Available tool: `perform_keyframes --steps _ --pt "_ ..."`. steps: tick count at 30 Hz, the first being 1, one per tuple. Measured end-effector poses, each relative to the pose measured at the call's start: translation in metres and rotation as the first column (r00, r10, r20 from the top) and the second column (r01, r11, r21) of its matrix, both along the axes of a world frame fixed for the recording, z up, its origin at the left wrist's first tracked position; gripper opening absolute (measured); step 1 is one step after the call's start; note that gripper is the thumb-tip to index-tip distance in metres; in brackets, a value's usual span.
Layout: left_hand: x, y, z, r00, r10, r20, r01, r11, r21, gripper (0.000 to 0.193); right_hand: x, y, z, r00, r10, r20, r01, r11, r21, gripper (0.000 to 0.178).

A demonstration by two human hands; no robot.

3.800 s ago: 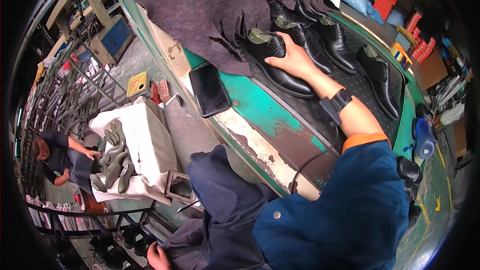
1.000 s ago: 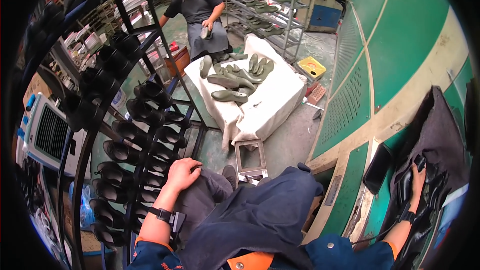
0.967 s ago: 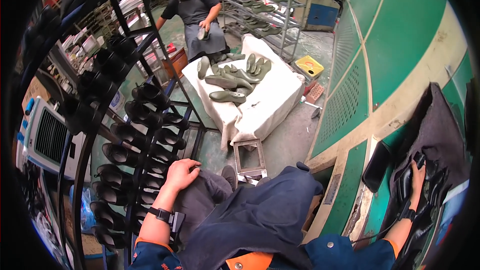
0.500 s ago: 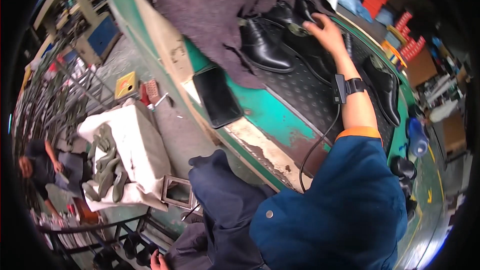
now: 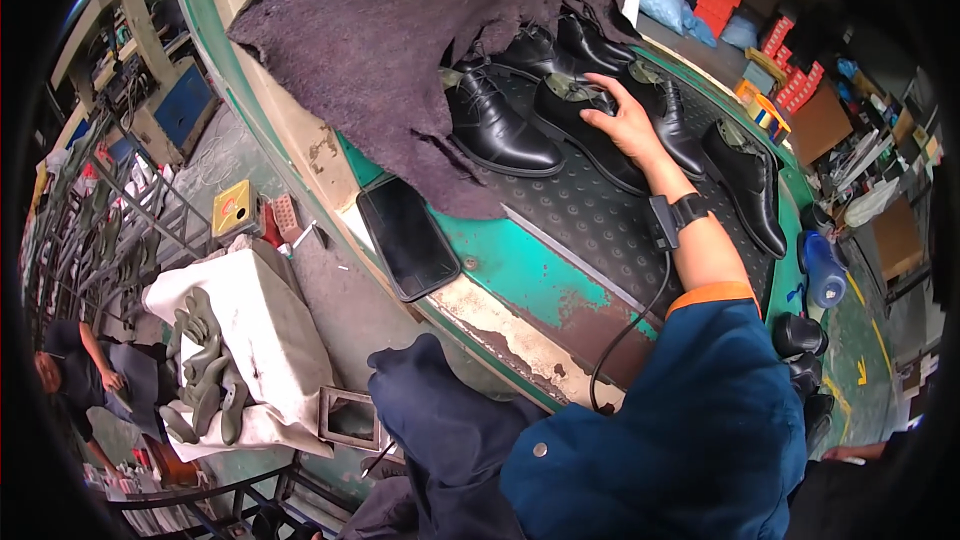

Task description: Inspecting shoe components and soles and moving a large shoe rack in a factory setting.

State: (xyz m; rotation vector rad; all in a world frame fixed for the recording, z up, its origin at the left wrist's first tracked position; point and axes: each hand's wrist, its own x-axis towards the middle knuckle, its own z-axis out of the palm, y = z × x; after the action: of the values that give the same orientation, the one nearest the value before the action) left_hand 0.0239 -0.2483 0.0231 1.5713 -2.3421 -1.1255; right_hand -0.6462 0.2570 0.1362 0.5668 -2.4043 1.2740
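My right hand [image 5: 632, 128] reaches over a row of black leather shoes. Its thumb and fingers curl round the upper part of one black lace-up shoe [image 5: 590, 143], which rests on the dark studded mat [image 5: 590, 210]. Grey-green filling shows in that shoe's opening. To its left sits another black shoe [image 5: 500, 130], toe toward me. On the right are a third shoe [image 5: 680, 135] and one near the mat's edge [image 5: 750, 185]. More shoes lie behind, partly under a torn brown-purple cloth [image 5: 350, 60]. I cannot see my left hand.
A black phone [image 5: 408, 240] lies on the worn green bench edge. To the left, grey-green shoe forms [image 5: 205, 370] are heaped on a white cloth-covered stand [image 5: 265, 315], with a seated person [image 5: 85, 370] beyond. A cable runs from the band on my right wrist.
My right hand has come down and closed round the shoe's upper part. The view has shifted, and the fingers seen at the lower edge before have gone out of sight.
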Motion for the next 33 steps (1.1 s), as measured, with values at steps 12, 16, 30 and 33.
perform_keyframes --steps 12,16,30,33 --pt "-0.007 0.002 -0.013 0.999 0.002 -0.052 -0.004 0.999 -0.033 0.030 0.031 -0.003 0.016 0.943 0.315 0.109 -0.257 0.895 -0.364 0.028" --pt "-0.009 0.003 -0.011 0.999 -0.007 -0.044 0.005 0.999 -0.047 0.031 0.040 -0.003 0.018 0.940 0.341 0.020 -0.322 0.905 -0.277 0.036" --pt "-0.009 -0.004 -0.010 0.998 -0.035 -0.057 0.034 0.999 -0.025 0.033 0.024 0.022 0.011 0.980 -0.196 -0.010 0.190 0.932 0.309 0.093" --pt "-0.003 -0.029 -0.032 0.988 -0.151 0.008 0.151 0.988 -0.013 0.033 -0.014 -0.033 0.003 0.976 -0.204 -0.073 0.216 0.908 0.359 0.090"
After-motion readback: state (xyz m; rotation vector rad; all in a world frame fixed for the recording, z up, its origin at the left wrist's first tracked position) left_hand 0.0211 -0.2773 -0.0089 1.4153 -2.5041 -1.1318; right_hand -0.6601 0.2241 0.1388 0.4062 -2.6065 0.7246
